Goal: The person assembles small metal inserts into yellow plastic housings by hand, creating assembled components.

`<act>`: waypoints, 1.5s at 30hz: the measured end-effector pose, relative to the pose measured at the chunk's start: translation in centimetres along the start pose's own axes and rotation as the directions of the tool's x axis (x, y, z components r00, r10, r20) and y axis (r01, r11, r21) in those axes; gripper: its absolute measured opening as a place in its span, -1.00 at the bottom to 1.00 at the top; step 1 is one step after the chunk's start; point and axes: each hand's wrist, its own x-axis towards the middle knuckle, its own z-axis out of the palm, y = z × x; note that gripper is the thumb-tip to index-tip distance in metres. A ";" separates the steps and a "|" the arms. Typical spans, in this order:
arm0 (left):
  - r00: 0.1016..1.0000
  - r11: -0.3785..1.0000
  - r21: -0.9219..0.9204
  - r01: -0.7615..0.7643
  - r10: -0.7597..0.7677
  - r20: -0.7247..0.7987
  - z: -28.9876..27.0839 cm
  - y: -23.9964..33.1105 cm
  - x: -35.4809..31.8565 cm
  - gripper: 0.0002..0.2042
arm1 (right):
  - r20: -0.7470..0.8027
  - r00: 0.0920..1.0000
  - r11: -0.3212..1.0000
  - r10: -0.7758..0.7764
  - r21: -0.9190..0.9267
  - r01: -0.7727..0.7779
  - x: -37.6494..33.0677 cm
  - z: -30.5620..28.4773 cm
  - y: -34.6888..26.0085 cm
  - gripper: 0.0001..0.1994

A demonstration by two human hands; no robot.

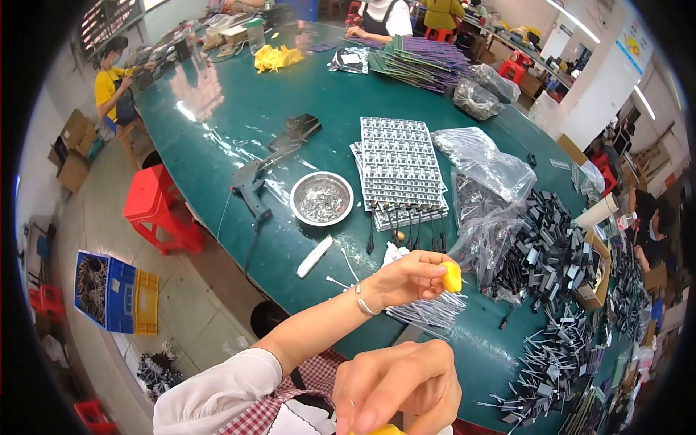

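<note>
My left hand (413, 279), with a silver bangle at the wrist, is stretched out over the table with its fingers closed at a small rounded yellow piece (452, 277) that looks like a finger cot. Close in front of me my right hand (406, 380) is curled, fingertips pressed down at another yellow piece (380, 430), mostly cut off by the lower edge. Under the left hand lies a bundle of thin grey-white sticks or ties (431, 312). Beyond it, stacked circuit-board panels (399, 163) have black leads along their near side.
A metal bowl (322, 199) of small parts, a black heat gun (250, 190) and a white tube (315, 257) lie on the green table (239, 94). Heaps of black wired parts (551, 246) and plastic bags (489, 167) fill the right. A yellow pile (277, 58) lies far back; co-workers sit around.
</note>
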 end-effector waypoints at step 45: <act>0.994 0.994 0.016 -0.107 0.108 -0.030 -0.8 0.1 -0.9 -0.67 | -0.396 0.728 0.825 -0.560 -0.346 0.446 -2.7 -4.9 -3.2 -0.54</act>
